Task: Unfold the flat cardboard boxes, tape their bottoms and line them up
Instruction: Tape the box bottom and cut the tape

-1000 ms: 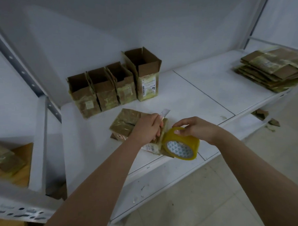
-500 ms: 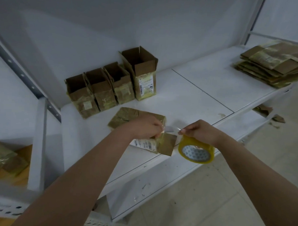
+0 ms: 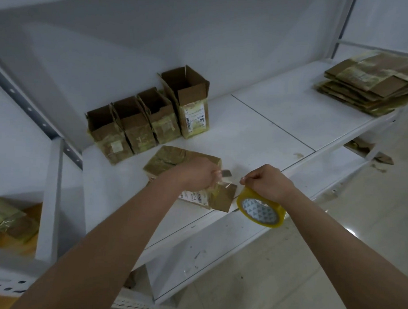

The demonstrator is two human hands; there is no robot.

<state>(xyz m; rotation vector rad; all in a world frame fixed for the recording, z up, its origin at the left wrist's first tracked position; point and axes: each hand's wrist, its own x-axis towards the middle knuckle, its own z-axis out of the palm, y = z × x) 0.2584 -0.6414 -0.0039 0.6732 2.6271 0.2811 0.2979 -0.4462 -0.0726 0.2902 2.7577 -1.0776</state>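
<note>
Taping the bottom of the tipped box [image 3: 186, 170], lying on its side at the near edge of the white shelf [image 3: 280, 134]. My left hand [image 3: 197, 175] grips the box end, fingers curled pinching the clear tape strip against the flaps. My right hand [image 3: 264, 182] holds the yellow tape roll [image 3: 261, 208], fingers curled over its rim, just right of the box. I'd keep the strip taut, centre it on the seam, press flat before tearing. Four open boxes [image 3: 148, 120] stand lined up farther back; flat cardboard stack [image 3: 372, 84] far right.
</note>
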